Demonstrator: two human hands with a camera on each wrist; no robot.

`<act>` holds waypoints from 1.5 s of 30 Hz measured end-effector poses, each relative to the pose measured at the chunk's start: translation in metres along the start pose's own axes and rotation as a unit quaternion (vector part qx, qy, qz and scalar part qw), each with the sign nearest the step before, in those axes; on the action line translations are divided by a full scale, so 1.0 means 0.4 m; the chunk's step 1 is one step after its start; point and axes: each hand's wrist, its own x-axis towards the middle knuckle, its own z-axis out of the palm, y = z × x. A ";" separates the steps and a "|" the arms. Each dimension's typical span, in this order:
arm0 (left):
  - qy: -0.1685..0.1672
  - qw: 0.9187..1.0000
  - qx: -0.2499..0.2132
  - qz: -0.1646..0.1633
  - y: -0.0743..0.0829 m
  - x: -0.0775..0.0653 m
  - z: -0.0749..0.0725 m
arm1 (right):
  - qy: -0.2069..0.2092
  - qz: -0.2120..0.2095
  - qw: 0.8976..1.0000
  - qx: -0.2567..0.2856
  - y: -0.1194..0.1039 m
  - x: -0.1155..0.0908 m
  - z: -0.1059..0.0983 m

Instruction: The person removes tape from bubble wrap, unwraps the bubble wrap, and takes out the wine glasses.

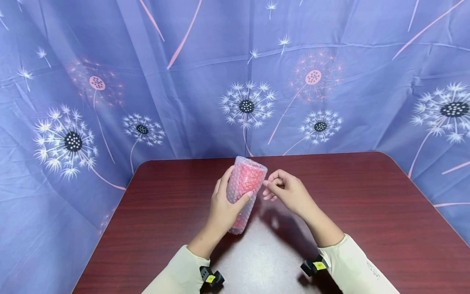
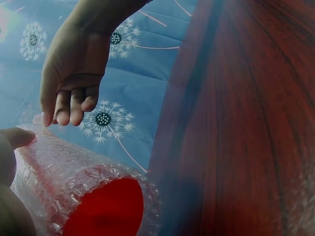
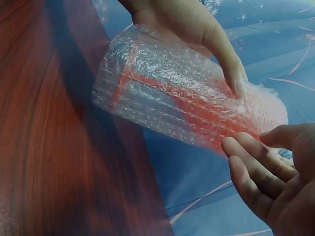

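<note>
A red object wrapped in clear bubble wrap is held up, tilted, above the table. My left hand grips it from the left side, its thumb lying across the front. At the package's upper right edge, my right hand has thumb and forefinger brought together at the bubble wrap; the exact contact between their tips is partly hidden. The other fingers of the right hand are loosely bent. A rounded red end of the object shows in the left wrist view.
Beneath the hands is a dark red wood-grain table with a bright reflection near its front. A blue-purple cloth printed with dandelions hangs behind and beside it. Each sleeve carries a small black wrist camera.
</note>
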 end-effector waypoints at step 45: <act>-0.002 0.999 0.031 -0.014 0.008 0.003 -0.003 | -0.031 0.007 0.999 -0.042 0.004 -0.007 -0.001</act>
